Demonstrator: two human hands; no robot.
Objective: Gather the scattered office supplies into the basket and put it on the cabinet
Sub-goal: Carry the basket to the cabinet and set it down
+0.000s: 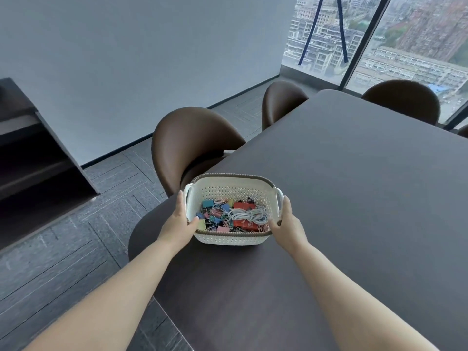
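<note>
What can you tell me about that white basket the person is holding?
The basket is white perforated plastic with a brown braided rim and a loop handle at each end. It stands upright near the corner of the dark table, holding coloured binder clips, a coiled white cord and a red box. The left hand and right hand grip its two ends, thumbs over the rim.

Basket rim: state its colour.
Grey-brown, braided-looking rim on the white perforated basket; seen in the head view.
</note>
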